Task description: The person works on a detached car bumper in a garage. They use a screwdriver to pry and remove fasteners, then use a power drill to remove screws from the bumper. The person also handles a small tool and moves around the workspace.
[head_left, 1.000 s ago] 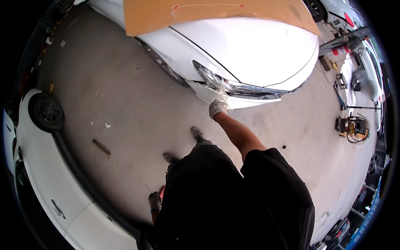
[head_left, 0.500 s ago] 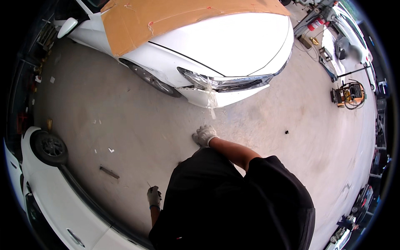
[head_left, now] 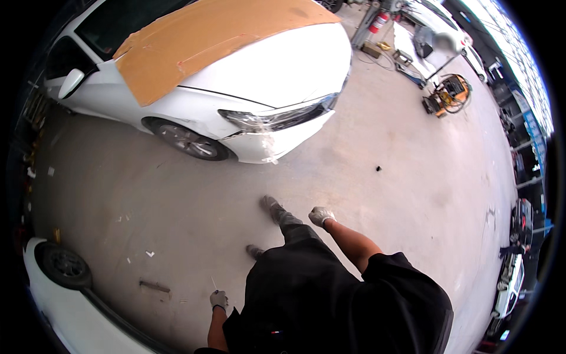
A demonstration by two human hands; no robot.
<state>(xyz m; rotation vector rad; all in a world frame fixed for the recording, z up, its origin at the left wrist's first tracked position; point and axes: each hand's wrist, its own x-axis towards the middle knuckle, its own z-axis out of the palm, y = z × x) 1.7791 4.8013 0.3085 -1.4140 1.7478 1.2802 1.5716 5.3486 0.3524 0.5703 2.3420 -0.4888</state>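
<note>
Grey-gloved left hand [head_left: 219, 300], at the lower centre-left of the frame, has its grip closed on a thin white blade-like tool [head_left: 214, 284] pointing up. Gloved right hand [head_left: 321, 216], at centre, is fisted and holds nothing, above the concrete floor [head_left: 413, 177]. White car [head_left: 247, 76] with brown masking paper [head_left: 194, 41] fills the upper frame.

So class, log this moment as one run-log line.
left hand: gloved, holds thin pale tool | right hand: gloved, fisted, empty | ahead: white car, paper-masked bonnet | concrete floor

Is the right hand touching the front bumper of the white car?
No, the gloved right hand hangs over the bare concrete floor, clearly apart from the front bumper of the white car.
</note>
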